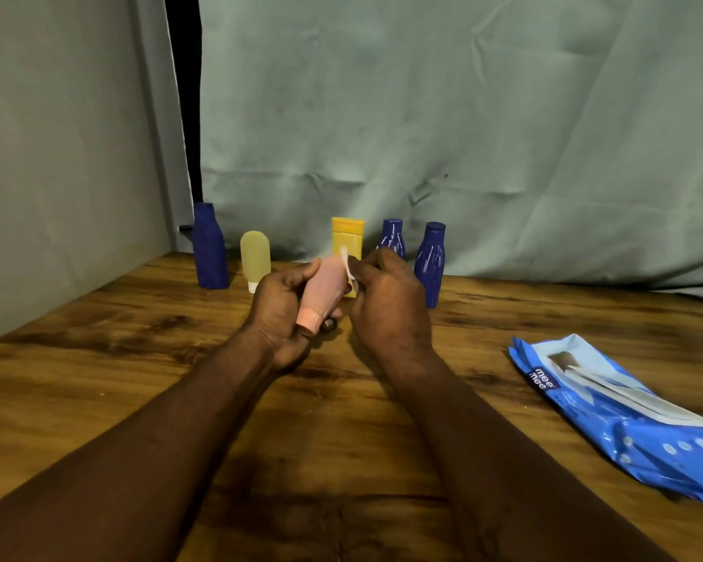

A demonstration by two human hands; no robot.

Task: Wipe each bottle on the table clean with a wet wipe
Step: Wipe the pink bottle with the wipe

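A: What's hidden or cut off?

B: Taking the yellow bottle (348,235) at the back of the bench (139,358) as the marker. Its lower half is covered by the pink bottle (323,294) and the wet wipe (346,263). Only a white scrap of the wipe shows; the rest is buried in the right hand (386,302). The near blue bottle (391,237), just right of the yellow one, shows only neck and shoulder above the knuckles. The wipe pack (617,415), well right of the marker and closer to the camera, runs off the frame edge.

A: Pink bottle: where is it, and how does it lie?

B: Directly in front of the yellow bottle, lifted off the bench. The long axis is tilted: cap end down, leftward and toward the camera, base end up and away. The left hand (279,314) is curled round its lower body. The right hand pinches the wipe against its upper end.

A: The others?

B: The outer blue bottle (431,263) stands further right. A pale bottle (255,255) stands on its cap to the left, and a tall blue bottle (208,247) is beyond that.

A: Any writing?

B: "mee mee" on the pack. The smaller print is blurred, and the bottle labels can't be made out.
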